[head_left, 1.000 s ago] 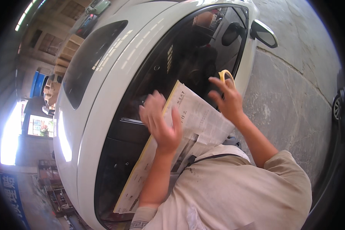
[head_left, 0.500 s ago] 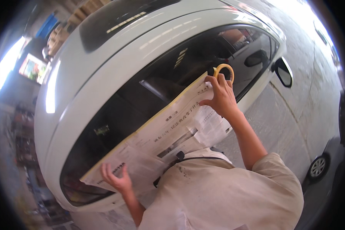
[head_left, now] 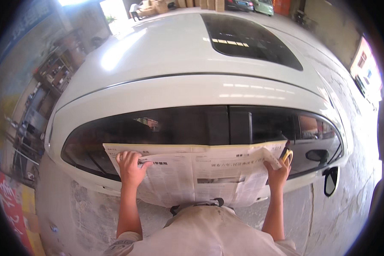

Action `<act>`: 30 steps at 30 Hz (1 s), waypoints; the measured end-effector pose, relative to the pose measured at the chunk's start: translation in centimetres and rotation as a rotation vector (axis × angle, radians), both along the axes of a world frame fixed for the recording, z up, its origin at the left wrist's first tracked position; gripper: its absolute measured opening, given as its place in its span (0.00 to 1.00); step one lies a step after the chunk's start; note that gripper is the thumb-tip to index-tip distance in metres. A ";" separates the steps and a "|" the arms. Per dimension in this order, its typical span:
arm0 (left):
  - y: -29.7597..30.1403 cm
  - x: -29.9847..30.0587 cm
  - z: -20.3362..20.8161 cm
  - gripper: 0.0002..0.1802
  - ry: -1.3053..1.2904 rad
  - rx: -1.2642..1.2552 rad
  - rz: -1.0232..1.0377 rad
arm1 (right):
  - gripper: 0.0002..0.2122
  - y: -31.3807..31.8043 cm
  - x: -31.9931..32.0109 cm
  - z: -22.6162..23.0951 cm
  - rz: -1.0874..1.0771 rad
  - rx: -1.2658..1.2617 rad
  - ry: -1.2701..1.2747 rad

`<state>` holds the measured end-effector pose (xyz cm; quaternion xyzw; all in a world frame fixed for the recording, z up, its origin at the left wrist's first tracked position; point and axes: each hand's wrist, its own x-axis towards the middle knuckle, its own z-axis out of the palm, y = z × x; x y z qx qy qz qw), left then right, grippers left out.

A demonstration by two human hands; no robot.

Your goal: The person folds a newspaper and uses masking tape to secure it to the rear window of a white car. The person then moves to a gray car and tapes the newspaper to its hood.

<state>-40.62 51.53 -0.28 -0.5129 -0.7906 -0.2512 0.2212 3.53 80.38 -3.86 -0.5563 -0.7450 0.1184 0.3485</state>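
A wide newspaper sheet (head_left: 226, 170) spans the space before me, with a yellowish strip of masking tape along its upper edge. On its upper left part, the fingers of my left hand (head_left: 131, 168) are curled at the paper, thumb pointing right. My right hand (head_left: 278, 174) grips the upper right corner, where the paper is creased and folded over. Against those same fingers sits a yellow roll of masking tape (head_left: 288, 157), partly hidden. Behind the sheet is the dark side window (head_left: 183, 123) of a white car (head_left: 158, 89); whether paper and glass touch, I cannot tell.
The car's side mirror (head_left: 330, 181) juts out at the right. A dark sunroof (head_left: 251, 40) is set in its roof. Cluttered shelves (head_left: 51, 77) stand at the left, near a red banner (head_left: 10, 200). A person (head_left: 134, 11) and cardboard boxes (head_left: 155, 6) are far back.
My view has swung so the car lies level across it. The newspaper went from slanted to nearly level. My right hand has closed on the corner; my left hand's fingers have curled in.
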 end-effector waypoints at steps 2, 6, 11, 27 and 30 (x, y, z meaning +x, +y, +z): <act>-1.0 -0.8 0.2 0.20 0.019 0.021 0.029 | 0.16 0.1 0.7 -1.6 -0.008 0.065 0.173; -3.0 -3.3 0.9 0.13 0.018 0.084 0.034 | 0.11 -0.8 0.7 -0.3 0.012 -0.028 0.490; -3.0 -3.9 3.2 0.08 0.030 0.096 0.093 | 0.15 0.3 0.1 0.8 -0.024 0.105 0.340; -4.3 -9.9 2.1 0.24 0.012 0.225 0.314 | 0.18 6.2 2.5 -1.8 -0.061 0.065 0.379; -6.1 -12.7 1.3 0.26 0.022 0.272 0.389 | 0.20 6.2 2.4 -1.0 -0.104 0.027 0.418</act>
